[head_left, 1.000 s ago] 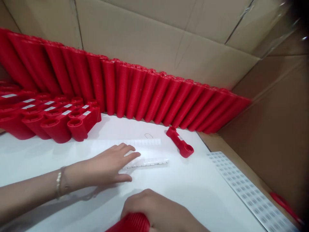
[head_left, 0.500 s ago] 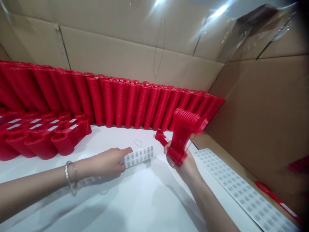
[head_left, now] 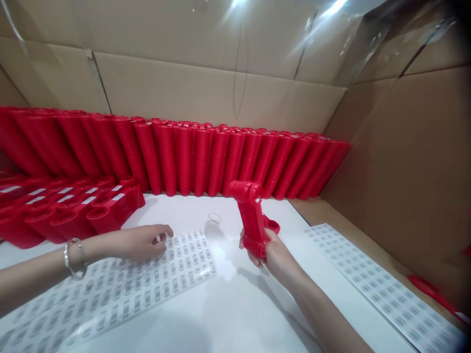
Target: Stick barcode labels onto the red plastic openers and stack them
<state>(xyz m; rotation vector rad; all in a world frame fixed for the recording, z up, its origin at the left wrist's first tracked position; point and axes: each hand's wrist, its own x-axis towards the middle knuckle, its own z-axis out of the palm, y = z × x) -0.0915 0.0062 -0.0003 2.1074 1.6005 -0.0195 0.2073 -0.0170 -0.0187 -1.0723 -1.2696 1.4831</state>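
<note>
My right hand (head_left: 270,252) grips a small stack of red plastic pieces with ringed ends (head_left: 252,218), held upright above the white table (head_left: 235,314). Behind that hand a red plastic piece (head_left: 272,224) shows in part, its ring end up. My left hand (head_left: 147,241), with a bracelet at the wrist, is over a sheet of printed labels (head_left: 147,289). Its thumb and fingers are curved and apart, with nothing between them. The sheet lies on the table below the hand, under the forearm too.
Tall stacks of red pieces (head_left: 202,162) line the back by a cardboard wall (head_left: 191,88). Shorter labelled stacks (head_left: 106,208) stand at left. A second label sheet (head_left: 371,279) lies at right, near a red item (head_left: 430,289). A thin loop (head_left: 214,217) lies mid-table.
My left hand has let go of the label sheet, which now lies flat, and has moved left. My right hand has brought the red stack left and turned it.
</note>
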